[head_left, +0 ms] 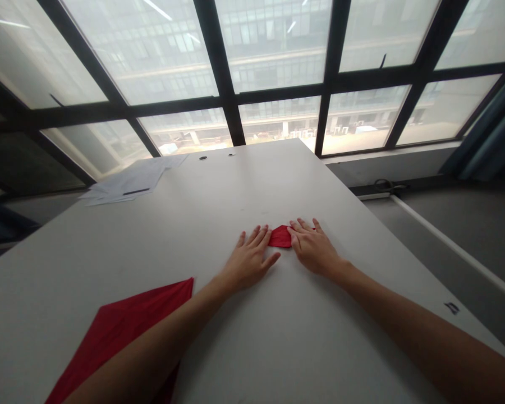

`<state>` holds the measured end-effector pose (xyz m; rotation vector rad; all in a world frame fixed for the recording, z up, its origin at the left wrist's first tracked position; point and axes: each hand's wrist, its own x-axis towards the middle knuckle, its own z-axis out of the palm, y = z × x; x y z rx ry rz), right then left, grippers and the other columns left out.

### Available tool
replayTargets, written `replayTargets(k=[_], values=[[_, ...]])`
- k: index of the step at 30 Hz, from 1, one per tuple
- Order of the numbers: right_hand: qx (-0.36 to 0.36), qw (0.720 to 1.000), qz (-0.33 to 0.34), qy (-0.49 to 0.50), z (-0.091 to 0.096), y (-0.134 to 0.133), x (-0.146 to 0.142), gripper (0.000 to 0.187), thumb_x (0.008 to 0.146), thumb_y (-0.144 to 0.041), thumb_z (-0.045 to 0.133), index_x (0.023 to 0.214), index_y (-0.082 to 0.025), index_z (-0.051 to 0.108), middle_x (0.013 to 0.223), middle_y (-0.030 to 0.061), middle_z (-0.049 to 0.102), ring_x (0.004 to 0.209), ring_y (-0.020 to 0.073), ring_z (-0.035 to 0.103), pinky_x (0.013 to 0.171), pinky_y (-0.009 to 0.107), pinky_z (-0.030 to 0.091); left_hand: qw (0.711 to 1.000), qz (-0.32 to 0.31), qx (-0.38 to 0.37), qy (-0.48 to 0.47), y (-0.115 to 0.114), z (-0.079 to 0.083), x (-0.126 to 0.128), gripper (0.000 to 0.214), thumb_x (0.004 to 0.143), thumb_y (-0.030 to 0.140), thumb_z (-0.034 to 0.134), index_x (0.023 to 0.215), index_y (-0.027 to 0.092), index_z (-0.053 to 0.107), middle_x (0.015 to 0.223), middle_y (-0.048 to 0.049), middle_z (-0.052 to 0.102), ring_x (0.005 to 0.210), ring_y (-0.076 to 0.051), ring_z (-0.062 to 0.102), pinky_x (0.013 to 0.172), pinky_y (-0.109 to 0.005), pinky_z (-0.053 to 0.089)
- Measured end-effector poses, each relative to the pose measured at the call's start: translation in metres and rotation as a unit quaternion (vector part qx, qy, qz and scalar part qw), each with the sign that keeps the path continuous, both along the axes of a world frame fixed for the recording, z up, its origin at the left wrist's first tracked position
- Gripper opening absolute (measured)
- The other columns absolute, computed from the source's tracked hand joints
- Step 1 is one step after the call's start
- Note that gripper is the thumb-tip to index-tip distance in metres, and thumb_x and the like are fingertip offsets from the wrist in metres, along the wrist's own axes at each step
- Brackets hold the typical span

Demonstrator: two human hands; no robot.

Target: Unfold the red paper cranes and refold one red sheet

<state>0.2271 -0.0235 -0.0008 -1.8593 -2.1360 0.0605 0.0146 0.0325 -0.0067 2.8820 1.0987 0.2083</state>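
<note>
Head view: left hand point(248, 259) and right hand point(313, 247) flat, fingers spread, pressing small folded red piece point(280, 237) mid-table point(219, 191). Best pressed firmly along the crease, edges kept aligned.

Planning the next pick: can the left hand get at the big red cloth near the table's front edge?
Probably yes. The left hand lies flat by the small folded red piece, and the big red cloth lies under that forearm, nothing covering it.

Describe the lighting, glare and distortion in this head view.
Head view: bright hazy daylight through the window washes out the panes; the table is evenly lit with faint shadows under both hands; wide-angle bending curves the window bars; the small red piece stays sharp.
</note>
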Motion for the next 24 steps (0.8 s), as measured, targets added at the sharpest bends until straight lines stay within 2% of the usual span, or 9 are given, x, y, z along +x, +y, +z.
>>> replayTargets(k=[6, 10, 14, 17, 24], values=[[0.003, 0.999, -0.039, 0.011, -0.004, 0.004, 0.005, 0.054, 0.102, -0.028, 0.018, 0.141, -0.013, 0.052, 0.151, 0.0099, 0.047, 0.144, 0.0245, 0.034, 0.12, 0.052, 0.012, 0.999, 0.029, -0.013, -0.021, 0.003, -0.002, 0.001, 0.062, 0.103, 0.053, 0.024, 0.155, 0.021, 0.027, 0.161, -0.0079, 0.027, 0.15, -0.027, 0.02, 0.121, -0.051, 0.018], [-0.003, 0.999, -0.013, 0.032, -0.004, 0.005, 0.004, 0.053, 0.102, -0.026, 0.019, 0.142, -0.012, 0.05, 0.152, 0.0096, 0.045, 0.144, 0.0221, 0.034, 0.12, 0.048, 0.017, 0.994, 0.061, -0.017, -0.09, 0.011, 0.0, 0.0, 0.057, 0.102, 0.047, 0.036, 0.152, 0.019, 0.035, 0.155, -0.0099, 0.041, 0.145, -0.026, 0.035, 0.119, -0.046, 0.027], [-0.008, 0.999, 0.021, 0.041, -0.003, 0.003, -0.001, 0.053, 0.102, -0.026, 0.019, 0.143, -0.01, 0.049, 0.152, 0.0123, 0.045, 0.144, 0.0205, 0.034, 0.12, 0.043, 0.017, 0.983, 0.015, -0.016, -0.184, 0.019, 0.007, -0.003, 0.047, 0.097, 0.044, 0.052, 0.14, 0.024, 0.054, 0.141, -0.0061, 0.057, 0.131, -0.023, 0.051, 0.112, -0.038, 0.04], [-0.01, 0.999, 0.025, 0.047, -0.001, 0.002, -0.003, 0.053, 0.102, -0.027, 0.019, 0.143, -0.01, 0.049, 0.152, 0.0126, 0.045, 0.144, 0.0203, 0.034, 0.12, 0.043, 0.018, 0.979, -0.016, -0.028, -0.203, 0.019, 0.012, -0.004, 0.037, 0.093, 0.043, 0.06, 0.127, 0.029, 0.065, 0.129, -0.0036, 0.065, 0.119, -0.024, 0.059, 0.106, -0.038, 0.046], [-0.01, 0.997, 0.032, 0.063, 0.0, 0.001, -0.003, 0.052, 0.1, -0.024, 0.025, 0.143, -0.01, 0.049, 0.152, 0.0118, 0.044, 0.145, 0.0198, 0.034, 0.121, 0.042, 0.017, 0.976, -0.052, -0.041, -0.206, 0.018, 0.011, -0.004, 0.026, 0.092, 0.039, 0.064, 0.115, 0.03, 0.073, 0.115, -0.0014, 0.072, 0.107, -0.023, 0.064, 0.098, -0.036, 0.05]])
